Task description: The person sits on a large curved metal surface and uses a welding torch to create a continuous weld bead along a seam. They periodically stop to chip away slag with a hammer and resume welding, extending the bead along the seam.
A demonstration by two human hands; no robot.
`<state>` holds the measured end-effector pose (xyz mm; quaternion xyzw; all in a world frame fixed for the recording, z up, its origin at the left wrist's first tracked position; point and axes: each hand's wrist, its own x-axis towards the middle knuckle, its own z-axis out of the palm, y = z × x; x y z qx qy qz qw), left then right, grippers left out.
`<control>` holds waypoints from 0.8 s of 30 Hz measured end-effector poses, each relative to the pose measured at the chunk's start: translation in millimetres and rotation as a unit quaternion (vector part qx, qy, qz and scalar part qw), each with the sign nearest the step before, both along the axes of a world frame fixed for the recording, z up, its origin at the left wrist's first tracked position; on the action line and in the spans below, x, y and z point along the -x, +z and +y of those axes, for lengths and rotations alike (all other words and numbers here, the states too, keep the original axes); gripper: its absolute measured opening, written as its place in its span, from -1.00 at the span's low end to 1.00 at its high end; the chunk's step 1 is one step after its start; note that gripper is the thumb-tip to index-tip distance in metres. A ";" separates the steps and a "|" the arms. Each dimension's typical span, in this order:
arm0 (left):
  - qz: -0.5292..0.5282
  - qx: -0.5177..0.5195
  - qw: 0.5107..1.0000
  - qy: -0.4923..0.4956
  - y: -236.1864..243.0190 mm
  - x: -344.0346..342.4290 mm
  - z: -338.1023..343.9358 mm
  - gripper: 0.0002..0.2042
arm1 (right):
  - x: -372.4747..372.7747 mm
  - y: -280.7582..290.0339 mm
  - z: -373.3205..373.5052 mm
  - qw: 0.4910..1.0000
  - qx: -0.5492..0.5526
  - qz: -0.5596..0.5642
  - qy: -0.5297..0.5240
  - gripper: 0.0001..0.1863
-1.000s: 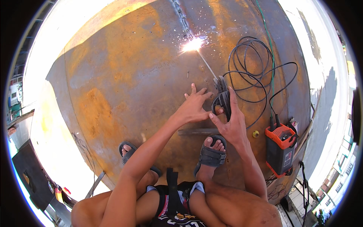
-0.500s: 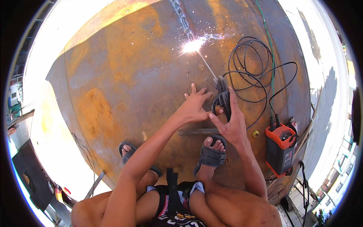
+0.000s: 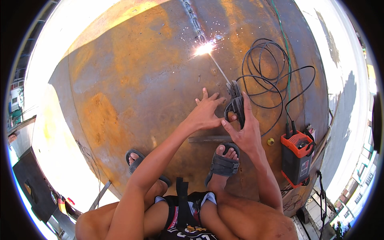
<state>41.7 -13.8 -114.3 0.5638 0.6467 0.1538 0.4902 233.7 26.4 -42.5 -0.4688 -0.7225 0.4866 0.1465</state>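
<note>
My right hand (image 3: 244, 128) grips a black electrode holder (image 3: 237, 107), which holds a thin grey electrode (image 3: 220, 68) angled up and left. A bright arc with sparks (image 3: 206, 48) burns at the electrode's far end, at the lower end of a bluish weld bead (image 3: 192, 20) on the rusty steel surface (image 3: 120, 72). The arc's glare hides the exact tip. My left hand (image 3: 204, 112) lies with fingers spread on the steel just left of the holder, its thumb close beside my right thumb; whether they touch I cannot tell.
An orange-and-black welding machine (image 3: 295, 160) stands at right, near coiled black cables (image 3: 264, 92) and a green wire (image 3: 282, 28). A metal bar (image 3: 200, 139) and small yellow round item (image 3: 270, 141) lie near my sandalled feet. A black chain (image 3: 322, 192) hangs at lower right, beside the surface's edge.
Both hands and the holder hold their position. The sparks changed shape: the streak to the right seen half a second ago has shrunk and the glare is slightly smaller.
</note>
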 end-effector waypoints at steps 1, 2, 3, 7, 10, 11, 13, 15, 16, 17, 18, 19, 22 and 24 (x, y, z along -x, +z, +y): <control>0.001 0.000 1.000 0.000 0.1 0.1 -0.1 0.06 | 0.1 0.0 0.0 1.000 -0.001 0.001 0.000 0.09; 0.001 0.000 1.000 0.001 0.2 0.2 -0.1 0.05 | 0.2 -0.9 -0.1 1.000 -0.004 0.002 0.000 0.09; 0.001 0.001 1.000 0.000 1.1 0.0 0.3 0.05 | -0.1 -1.5 -0.2 1.000 -0.006 0.003 0.000 0.09; 0.008 -0.002 1.000 -0.002 -1.0 -0.2 -0.3 0.05 | 0.4 -0.5 -0.4 1.000 -0.004 0.005 0.002 0.09; 0.006 -0.002 1.000 -0.001 -1.4 -0.6 -0.4 0.06 | -0.2 -0.1 -0.3 1.000 -0.001 0.002 0.001 0.09; 0.002 -0.001 1.000 0.000 -0.7 -0.8 -0.1 0.06 | -0.8 -0.4 -0.3 1.000 -0.002 0.000 0.001 0.09; 0.000 0.001 1.000 -0.001 1.5 -0.3 0.5 0.07 | -0.8 -0.3 -0.4 1.000 -0.001 -0.002 0.000 0.09; 0.001 0.002 1.000 -0.002 2.3 0.2 0.6 0.07 | -0.4 0.1 -0.6 1.000 0.002 -0.004 0.000 0.09; 0.004 0.003 1.000 -0.002 1.9 0.5 0.4 0.07 | -0.1 0.1 -0.7 1.000 0.002 -0.003 -0.001 0.09; 0.006 0.003 1.000 -0.002 1.6 0.8 0.0 0.07 | 0.2 0.0 -0.8 1.000 0.003 -0.002 -0.001 0.09; 0.004 0.003 1.000 -0.001 1.5 0.2 0.2 0.07 | -0.3 0.0 -0.6 1.000 0.003 -0.002 -0.002 0.09; 0.002 0.002 1.000 0.000 1.3 -0.6 0.3 0.07 | -0.8 0.0 -0.5 1.000 0.003 -0.002 -0.003 0.09; 0.000 -0.004 1.000 0.000 -0.8 -0.2 -0.1 0.07 | -0.2 0.1 -0.6 1.000 0.004 -0.001 -0.004 0.09; -0.001 -0.007 1.000 -0.001 -2.4 0.3 -0.2 0.07 | 0.4 0.7 -0.7 1.000 0.006 0.001 -0.005 0.09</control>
